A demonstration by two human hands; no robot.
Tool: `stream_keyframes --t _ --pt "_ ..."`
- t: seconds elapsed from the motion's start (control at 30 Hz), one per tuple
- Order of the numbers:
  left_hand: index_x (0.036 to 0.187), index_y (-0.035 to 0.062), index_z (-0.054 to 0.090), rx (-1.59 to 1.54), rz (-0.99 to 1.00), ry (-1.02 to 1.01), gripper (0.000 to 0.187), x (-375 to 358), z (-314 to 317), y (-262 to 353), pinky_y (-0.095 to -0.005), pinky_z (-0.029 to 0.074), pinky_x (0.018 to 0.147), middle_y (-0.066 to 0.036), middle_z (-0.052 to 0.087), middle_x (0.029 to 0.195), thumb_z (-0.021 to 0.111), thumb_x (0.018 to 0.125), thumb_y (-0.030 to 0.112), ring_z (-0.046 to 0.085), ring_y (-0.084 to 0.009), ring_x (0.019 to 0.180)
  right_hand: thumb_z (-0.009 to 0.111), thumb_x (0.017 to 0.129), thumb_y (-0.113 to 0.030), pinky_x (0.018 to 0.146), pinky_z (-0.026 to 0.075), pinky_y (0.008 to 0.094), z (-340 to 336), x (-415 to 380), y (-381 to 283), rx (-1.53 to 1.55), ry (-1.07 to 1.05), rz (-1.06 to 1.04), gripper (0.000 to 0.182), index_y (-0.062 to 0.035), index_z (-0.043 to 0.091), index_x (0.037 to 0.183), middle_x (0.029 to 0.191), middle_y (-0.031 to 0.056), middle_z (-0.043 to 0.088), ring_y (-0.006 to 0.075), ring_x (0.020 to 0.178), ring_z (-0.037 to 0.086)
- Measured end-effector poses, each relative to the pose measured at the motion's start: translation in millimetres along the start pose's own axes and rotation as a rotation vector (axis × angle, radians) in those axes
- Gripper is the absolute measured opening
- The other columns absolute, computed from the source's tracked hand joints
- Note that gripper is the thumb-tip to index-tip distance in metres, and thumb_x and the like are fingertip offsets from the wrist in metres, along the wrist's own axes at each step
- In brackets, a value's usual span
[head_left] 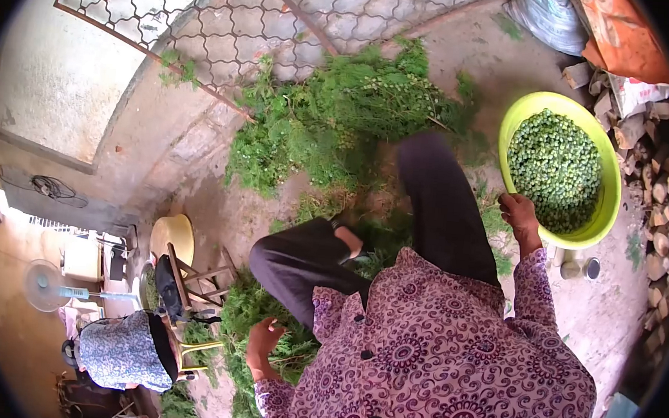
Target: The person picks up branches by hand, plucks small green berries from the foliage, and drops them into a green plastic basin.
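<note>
My right hand (517, 213) is closed at the lower left rim of a yellow-green basin (617, 188); anything inside its fingers is hidden. Small round green berries (554, 167) fill much of the basin. On the other side, my left hand (264, 343) is over feathery green sprigs (246, 312) beside my bent knee, its fingers curled together. Whatever they hold is too small to make out. Ahead of my legs lies a large heap of leafy green stems (326, 122), some bearing small round berries.
Stacked firewood (660, 211) lines the right side, below an orange sack (631, 36). A metal lattice (231, 28) stands at the back. To the left are a person in a patterned top (123, 349), a fan (44, 285), a wooden stool (188, 276) and a tan basin (173, 237).
</note>
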State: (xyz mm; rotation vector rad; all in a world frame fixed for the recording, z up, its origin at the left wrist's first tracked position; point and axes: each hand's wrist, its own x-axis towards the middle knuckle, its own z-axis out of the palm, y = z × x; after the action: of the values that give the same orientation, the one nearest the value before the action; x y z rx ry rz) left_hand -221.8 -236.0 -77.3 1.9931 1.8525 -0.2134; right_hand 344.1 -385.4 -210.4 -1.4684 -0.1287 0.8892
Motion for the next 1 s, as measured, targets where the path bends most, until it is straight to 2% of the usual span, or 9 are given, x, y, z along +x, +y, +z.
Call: stream_keyframes --t 0.2,0.3,0.4,0.5,0.73,0.87,0.93,1.0 --pt "0.104 0.0042 0.058 0.014 0.051 0.061 0.043 -1 -11 -6 -0.0349 0.047 0.066 -0.019 0.062 0.083 0.065 0.067 0.024 0.062 -0.0277 0.077 0.054 0.079 -0.018 0.042 0.029 0.0192 0 -6 20 -0.031 0.008 0.051 0.018 -0.0015 0.055 0.074 0.059 -0.0025 0.046 0.0049 0.048 0.039" --pt "0.105 0.0041 0.058 0.031 0.006 0.02 0.044 -3 -9 -8 -0.0347 0.048 0.066 -0.019 0.062 0.084 0.065 0.067 0.025 0.062 -0.0268 0.077 0.053 0.08 -0.017 0.044 0.031 0.0192 1 -5 20 -0.084 -0.029 0.038 0.017 -0.001 0.056 0.077 0.06 -0.0018 0.047 0.0057 0.048 0.04" --pt "0.106 0.0039 0.057 0.048 0.005 -0.003 0.044 -1 -6 -11 -0.0344 0.048 0.067 -0.018 0.062 0.085 0.064 0.067 0.025 0.062 -0.0268 0.077 0.053 0.08 -0.017 0.044 0.031 0.0194 3 -10 14 -0.163 0.023 0.02 0.018 -0.0002 0.056 0.078 0.06 -0.0014 0.048 0.0059 0.048 0.041" --pt "0.106 0.0035 0.057 0.032 -0.001 0.007 0.045 0 -9 -3 -0.0345 0.048 0.068 -0.019 0.062 0.085 0.064 0.067 0.025 0.062 -0.0274 0.077 0.054 0.08 -0.017 0.044 0.032 0.0194 -2 -5 18 -0.089 0.009 0.041 0.018 0.0004 0.057 0.078 0.061 -0.0007 0.049 0.0063 0.049 0.043" --pt "0.106 0.0029 0.057 -0.006 -0.015 -0.022 0.045 7 2 -11 -0.0349 0.047 0.07 -0.019 0.062 0.086 0.064 0.067 0.026 0.061 -0.0288 0.081 0.054 0.079 -0.018 0.044 0.034 0.0206 11 -5 15 -0.146 -0.005 0.023 0.02 0.0012 0.058 0.079 0.065 0.0008 0.054 0.0068 0.05 0.046" --pt "0.106 0.0027 0.057 0.002 -0.018 -0.035 0.046 11 16 -23 -0.0346 0.047 0.07 -0.019 0.062 0.085 0.064 0.067 0.027 0.061 -0.0294 0.081 0.053 0.078 -0.022 0.047 0.037 0.0205 20 -2 13 -0.262 0.0 0.029 0.024 0.0013 0.059 0.08 0.066 0.0015 0.056 0.0073 0.053 0.048" --pt "0.106 0.0032 0.057 -0.023 -0.013 -0.027 0.046 9 14 -17 -0.0349 0.047 0.069 -0.019 0.062 0.084 0.064 0.067 0.027 0.061 -0.0298 0.079 0.058 0.075 -0.024 0.048 0.04 0.022 23 -2 11 -0.353 0.005 -0.019 0.027 0.0018 0.06 0.082 0.064 0.0034 0.055 0.01 0.055 0.049" --pt "0.106 0.0038 0.057 -0.025 -0.013 -0.02 0.046 11 11 -9 -0.035 0.047 0.069 -0.019 0.062 0.085 0.064 0.067 0.027 0.061 -0.0298 0.078 0.058 0.075 -0.024 0.049 0.04 0.0223 23 -2 10 -0.357 0.005 -0.029 0.027 0.0015 0.06 0.081 0.064 0.0035 0.055 0.0101 0.055 0.049"
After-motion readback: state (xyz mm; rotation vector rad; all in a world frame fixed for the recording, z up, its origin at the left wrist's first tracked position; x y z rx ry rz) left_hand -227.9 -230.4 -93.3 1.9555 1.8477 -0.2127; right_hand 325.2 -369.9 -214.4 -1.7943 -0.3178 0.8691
